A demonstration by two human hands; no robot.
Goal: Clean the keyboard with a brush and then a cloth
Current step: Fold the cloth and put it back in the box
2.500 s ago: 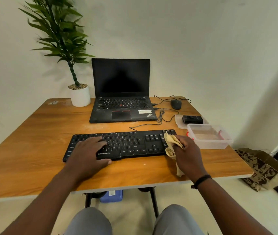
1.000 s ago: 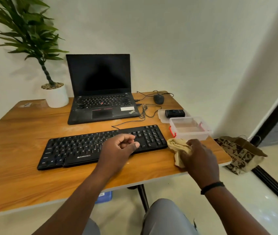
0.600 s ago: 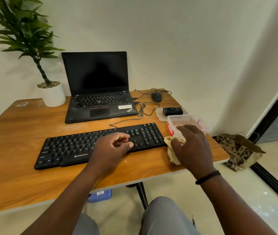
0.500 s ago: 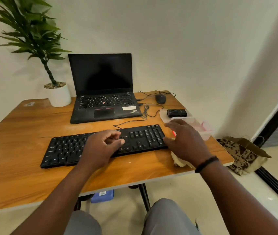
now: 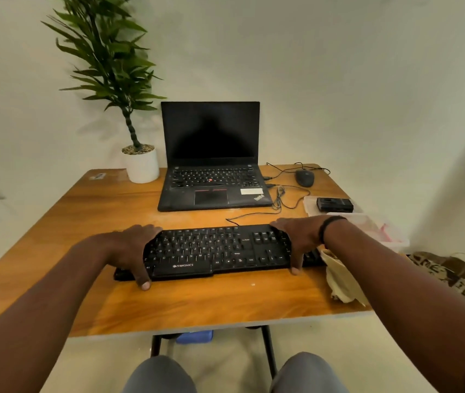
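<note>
- Left hand (image 5: 129,248): now gripping the keyboard (image 5: 220,252) at its left end, thumb on the front edge.
- Right hand (image 5: 296,239): cloth (image 5: 341,282) released onto the table (image 5: 197,302) just right of the keyboard; now gripping the right end.
- Wiping seemingly done; probably repositioning next.

"ZEBRONICS" on keyboard (image 5: 220,251); "ThinkPad" on laptop (image 5: 214,191).

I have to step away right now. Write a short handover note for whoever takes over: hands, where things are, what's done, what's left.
Left hand grips the keyboard at its left end, right hand at its right end; thumbs on the front edge.
Cloth lies loose on the table, right of the keyboard, under the right forearm.
No brush in view.
Done: cannot tell how much wiping.
Left: likely reposition the keyboard, put the cloth away.
</note>
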